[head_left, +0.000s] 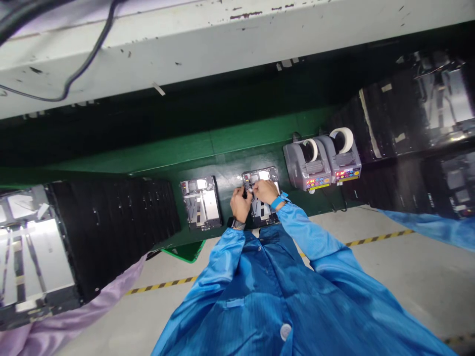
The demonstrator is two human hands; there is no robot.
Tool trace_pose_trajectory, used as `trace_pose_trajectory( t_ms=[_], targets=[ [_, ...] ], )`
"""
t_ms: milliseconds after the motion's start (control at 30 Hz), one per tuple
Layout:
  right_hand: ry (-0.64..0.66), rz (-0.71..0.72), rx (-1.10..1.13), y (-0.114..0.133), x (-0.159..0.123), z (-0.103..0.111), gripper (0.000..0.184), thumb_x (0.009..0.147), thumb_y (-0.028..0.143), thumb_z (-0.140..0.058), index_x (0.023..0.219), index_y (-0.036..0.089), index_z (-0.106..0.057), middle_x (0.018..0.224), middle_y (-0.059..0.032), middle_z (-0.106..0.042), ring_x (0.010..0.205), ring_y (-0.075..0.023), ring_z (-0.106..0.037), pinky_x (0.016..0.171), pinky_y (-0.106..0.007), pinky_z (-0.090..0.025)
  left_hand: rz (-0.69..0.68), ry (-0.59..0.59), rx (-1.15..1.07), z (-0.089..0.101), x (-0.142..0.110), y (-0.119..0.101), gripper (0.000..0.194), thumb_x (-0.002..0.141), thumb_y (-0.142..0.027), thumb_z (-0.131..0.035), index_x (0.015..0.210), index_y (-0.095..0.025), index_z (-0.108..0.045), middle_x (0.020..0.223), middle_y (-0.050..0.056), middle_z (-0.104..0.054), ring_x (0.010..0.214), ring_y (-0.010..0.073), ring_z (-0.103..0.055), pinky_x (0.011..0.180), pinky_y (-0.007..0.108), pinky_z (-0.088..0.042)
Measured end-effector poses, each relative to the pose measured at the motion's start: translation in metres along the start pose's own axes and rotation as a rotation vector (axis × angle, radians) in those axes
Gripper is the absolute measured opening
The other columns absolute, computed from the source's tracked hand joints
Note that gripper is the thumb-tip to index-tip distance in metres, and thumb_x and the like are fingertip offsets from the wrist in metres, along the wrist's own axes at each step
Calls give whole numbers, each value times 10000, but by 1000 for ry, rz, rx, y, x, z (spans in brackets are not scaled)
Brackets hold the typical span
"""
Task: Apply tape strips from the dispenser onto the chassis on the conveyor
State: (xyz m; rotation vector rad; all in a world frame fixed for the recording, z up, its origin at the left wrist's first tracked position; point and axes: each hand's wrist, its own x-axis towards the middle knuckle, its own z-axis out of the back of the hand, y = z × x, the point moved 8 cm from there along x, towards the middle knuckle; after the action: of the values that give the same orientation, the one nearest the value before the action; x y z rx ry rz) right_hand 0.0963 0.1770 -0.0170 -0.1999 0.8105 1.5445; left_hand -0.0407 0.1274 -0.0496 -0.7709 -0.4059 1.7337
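Device casing (260, 220), silver panels (264, 175) inside, beneath both hands (265, 191), each nearly closed, any held item unclear.

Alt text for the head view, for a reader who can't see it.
A person's left hand and right hand work close together over an open electronic device on a green bench. A similar device lies to its left, two grey tape dispensers stand to its right, and rows of dark panels line both sides.
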Motion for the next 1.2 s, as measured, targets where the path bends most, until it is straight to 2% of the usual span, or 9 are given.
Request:
trace_pose_trajectory(
  t_ms=[100, 233, 333, 467, 633, 800, 967, 1100, 1200],
  targets=[
    [-13, -43, -22, -2, -3, 7, 214, 936, 297, -598, 965, 194, -784, 1002, -125, -789, 999, -258, -734, 864, -308, -489, 69, -4, 167, 2, -3, -12, 372, 951, -330, -565, 1267, -194, -705, 1190, 145, -691, 959, 277, -697, 826, 359, -506],
    [-39, -73, 2, -8, -5, 13, 190, 899, 245, -613, 959, 191, -785, 980, -125, -787, 983, -262, -734, 834, -309, -494, 77, -34, 149, 1, -1, -13, 334, 931, -298, -568, 1206, -174, -712, 1163, 161, -685, 930, 279, -698, 811, 368, -503],
    [-49, -95, 36, -15, -8, 13, 173, 883, 246, -620, 905, 210, -787, 950, -112, -790, 958, -260, -737, 807, -304, -496, 49, -17, -120, -2, 5, 4, 288, 901, -287, -614, 1140, -161, -713, 1113, 131, -693, 921, 229, -688, 858, 351, -525],
    [-97, -151, 99, -26, -15, 13, 178, 883, 255, -615, 845, 235, -788, 938, -92, -795, 917, -246, -742, 759, -289, -490, 109, 127, -592, -17, 10, 36, 362, 889, -397, -666, 1157, -154, -684, 1031, 82, -722, 899, 178, -686, 840, 323, -562],
    [-167, -181, 215, -40, -19, 13, 180, 881, 278, -624, 831, 254, -796, 907, -56, -800, 882, -230, -744, 715, -273, -480, 133, 121, -632, -21, 7, 44, 407, 914, -485, -637, 1160, -164, -687, 996, 70, -732, 899, 180, -682, 837, 328, -565],
    [-224, -225, 350, -52, -22, 11, 146, 871, 288, -656, 861, 250, -796, 880, -37, -798, 873, -214, -745, 699, -250, -485, 12, 21, -365, -8, 9, 22, 299, 925, -389, -629, 1100, -160, -709, 1039, 95, -706, 887, 203, -679, 885, 371, -556],
    [-245, -239, 438, -57, -25, 6, 122, 863, 291, -671, 828, 252, -782, 834, -15, -792, 827, -196, -744, 691, -240, -486, -149, -192, -64, 16, -21, -19, 393, 975, -314, -537, 1329, -171, -629, 1360, 176, -590, 1286, 293, -570, 1117, 469, -456],
    [-296, -234, 473, -62, -26, 1, 134, 875, 293, -659, 831, 246, -777, 823, -13, -791, 820, -185, -745, 694, -231, -489, -472, 21, 93, -8, -68, -62, 545, 993, -256, -481, 1530, -164, -449, 1549, 175, -484, 1498, 299, -387, 1234, 519, -341],
    [-331, -244, 495, -66, -25, -4, 145, 884, 307, -656, 829, 238, -771, 824, -13, -791, 812, -179, -743, 689, -225, -491, -551, 157, 210, -30, -86, -70, 688, 998, -276, -461, 1622, -84, -242, 1646, 203, -354, 1579, 301, -241, 1287, 550, -247]
  ],
)
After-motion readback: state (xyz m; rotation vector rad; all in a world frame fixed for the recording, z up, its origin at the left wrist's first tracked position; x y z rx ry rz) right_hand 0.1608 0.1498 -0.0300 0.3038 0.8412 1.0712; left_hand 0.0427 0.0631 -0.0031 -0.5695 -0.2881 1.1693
